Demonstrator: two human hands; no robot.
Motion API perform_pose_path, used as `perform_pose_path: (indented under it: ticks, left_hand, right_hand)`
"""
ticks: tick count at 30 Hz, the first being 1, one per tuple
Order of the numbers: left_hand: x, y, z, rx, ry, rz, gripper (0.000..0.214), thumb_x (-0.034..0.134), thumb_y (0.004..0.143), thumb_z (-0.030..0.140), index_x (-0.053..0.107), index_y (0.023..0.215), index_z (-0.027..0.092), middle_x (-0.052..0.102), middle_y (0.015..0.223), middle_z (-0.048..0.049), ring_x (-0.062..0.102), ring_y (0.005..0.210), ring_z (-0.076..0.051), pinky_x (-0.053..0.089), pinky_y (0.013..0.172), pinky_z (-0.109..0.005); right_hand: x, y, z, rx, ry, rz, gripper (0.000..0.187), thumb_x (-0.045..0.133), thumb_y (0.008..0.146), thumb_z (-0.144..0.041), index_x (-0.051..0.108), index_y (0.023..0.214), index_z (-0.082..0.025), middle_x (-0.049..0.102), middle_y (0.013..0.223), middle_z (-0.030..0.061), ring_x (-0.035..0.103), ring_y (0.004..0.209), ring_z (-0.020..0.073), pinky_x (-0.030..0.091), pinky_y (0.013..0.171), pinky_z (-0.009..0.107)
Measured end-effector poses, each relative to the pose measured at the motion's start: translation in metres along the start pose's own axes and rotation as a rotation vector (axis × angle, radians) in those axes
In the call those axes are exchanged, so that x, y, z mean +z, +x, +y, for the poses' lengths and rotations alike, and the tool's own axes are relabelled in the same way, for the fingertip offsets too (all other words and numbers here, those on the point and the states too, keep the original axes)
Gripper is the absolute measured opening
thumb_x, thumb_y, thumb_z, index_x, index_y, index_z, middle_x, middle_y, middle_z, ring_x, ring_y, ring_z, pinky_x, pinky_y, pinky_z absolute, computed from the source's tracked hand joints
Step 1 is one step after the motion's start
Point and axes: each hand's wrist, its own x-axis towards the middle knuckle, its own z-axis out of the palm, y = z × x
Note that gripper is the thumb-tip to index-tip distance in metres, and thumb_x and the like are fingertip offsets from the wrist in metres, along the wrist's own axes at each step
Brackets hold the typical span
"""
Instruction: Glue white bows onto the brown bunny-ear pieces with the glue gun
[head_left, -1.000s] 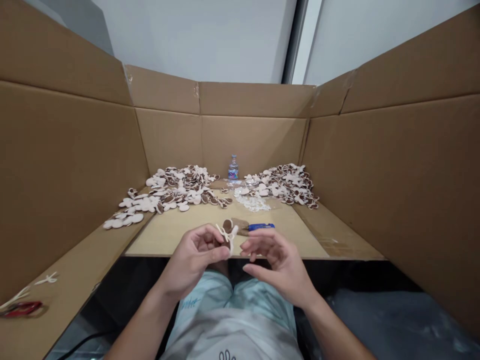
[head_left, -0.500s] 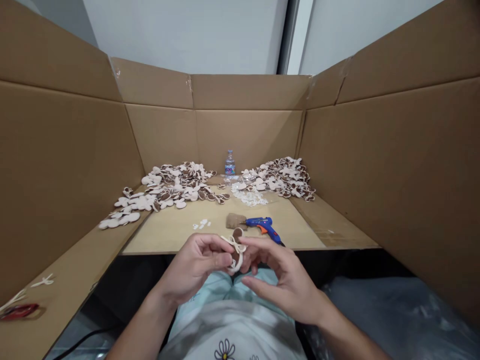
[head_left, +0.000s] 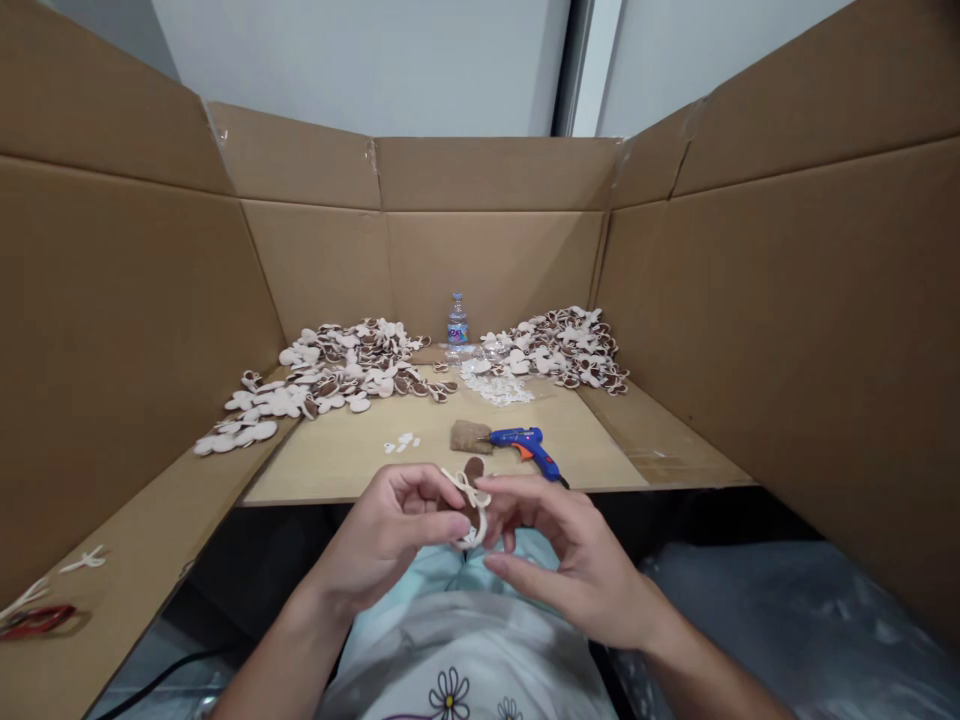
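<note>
Cream looped bow (head_left: 466,490) on brown oval (head_left: 472,470), pinched between both hands (head_left: 382,535).

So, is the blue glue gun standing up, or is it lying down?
Lying down: the glue gun rests on its side on the board, nozzle toward a burlap scrap.

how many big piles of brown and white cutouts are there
2: the left pile lies left of the water bottle, the right pile right of it, both at the back of the board.
</note>
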Motion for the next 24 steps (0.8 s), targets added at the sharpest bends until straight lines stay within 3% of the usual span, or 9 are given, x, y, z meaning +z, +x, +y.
perform_pose_path:
  ticks: [4, 10, 15, 19, 24]
  left_hand:
    - [0.000, 0.002, -0.003, 0.011, 0.007, -0.004, 0.011, 0.081, 0.065, 0.009, 0.073, 0.071, 0.016, 0.070, 0.066, 0.0022, 0.062, 0.058, -0.006, 0.049, 0.057, -0.015]
    - [-0.001, 0.002, -0.004, -0.007, 0.043, 0.024, 0.016, 0.083, 0.061, 0.007, 0.073, 0.070, 0.016, 0.070, 0.066, 0.0025, 0.061, 0.058, -0.005, 0.047, 0.055, -0.013]
    - [-0.004, 0.006, -0.003, -0.009, 0.046, 0.033, 0.013, 0.082, 0.063, 0.009, 0.073, 0.069, 0.016, 0.071, 0.064, 0.0011, 0.062, 0.056, -0.006, 0.048, 0.055, -0.014]
    - [-0.006, 0.008, 0.000, -0.005, 0.017, 0.015, 0.013, 0.082, 0.063, 0.009, 0.073, 0.069, 0.015, 0.070, 0.063, 0.0007, 0.062, 0.056, -0.007, 0.048, 0.054, -0.014]
    - [-0.007, 0.004, 0.002, -0.041, -0.043, -0.001, 0.014, 0.084, 0.062, 0.015, 0.072, 0.069, 0.015, 0.069, 0.060, -0.0007, 0.063, 0.055, -0.009, 0.048, 0.054, -0.015]
  right_hand:
    - [0.008, -0.001, 0.005, 0.065, 0.158, 0.074, 0.061, 0.079, 0.070, -0.011, 0.057, 0.124, -0.030, 0.072, 0.084, -0.0015, 0.067, 0.074, 0.0119, 0.055, 0.069, 0.024]
    - [0.010, -0.001, 0.002, 0.109, 0.318, 0.216, 0.046, 0.080, 0.066, -0.003, 0.064, 0.104, -0.025, 0.076, 0.071, -0.0015, 0.072, 0.066, 0.0132, 0.058, 0.067, 0.022]
    - [-0.009, -0.003, -0.017, -0.110, 0.477, 0.333, 0.029, 0.084, 0.066, -0.009, 0.069, 0.085, -0.025, 0.075, 0.067, -0.0022, 0.069, 0.056, 0.0116, 0.055, 0.052, 0.020]
    - [-0.037, -0.003, -0.031, -0.322, 0.582, 0.590, 0.020, 0.087, 0.064, -0.020, 0.070, 0.074, -0.025, 0.068, 0.057, -0.0076, 0.056, 0.044, 0.0037, 0.048, 0.044, 0.014]
    - [-0.062, 0.005, -0.036, -0.370, 0.722, 0.874, 0.028, 0.092, 0.052, -0.017, 0.068, 0.064, -0.025, 0.060, 0.057, -0.0108, 0.051, 0.046, -0.0001, 0.046, 0.041, 0.007]
